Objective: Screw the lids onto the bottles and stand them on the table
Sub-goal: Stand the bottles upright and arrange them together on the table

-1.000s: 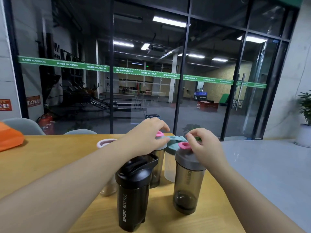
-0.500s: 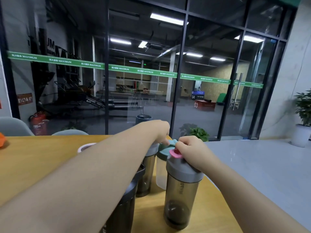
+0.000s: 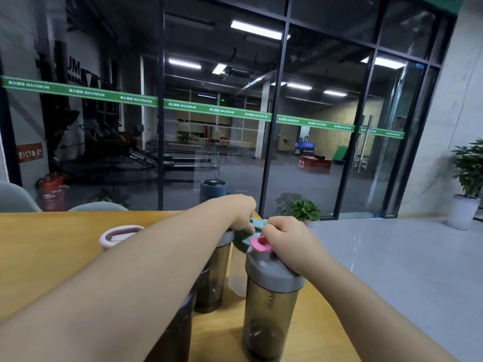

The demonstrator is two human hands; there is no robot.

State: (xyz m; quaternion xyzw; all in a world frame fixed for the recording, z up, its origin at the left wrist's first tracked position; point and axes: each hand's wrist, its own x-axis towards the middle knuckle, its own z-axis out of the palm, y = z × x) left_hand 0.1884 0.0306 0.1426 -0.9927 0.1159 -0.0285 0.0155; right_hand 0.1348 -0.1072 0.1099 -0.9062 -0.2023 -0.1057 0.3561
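Clear bottle upright — both grips, left hand, right hand, curled on teal lid.

Both hands drawn closer together over the teal lid, fingers now curled

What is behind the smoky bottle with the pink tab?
Behind the smoky bottle stands a pale bottle with a teal lid. Both hands cover most of that lid.
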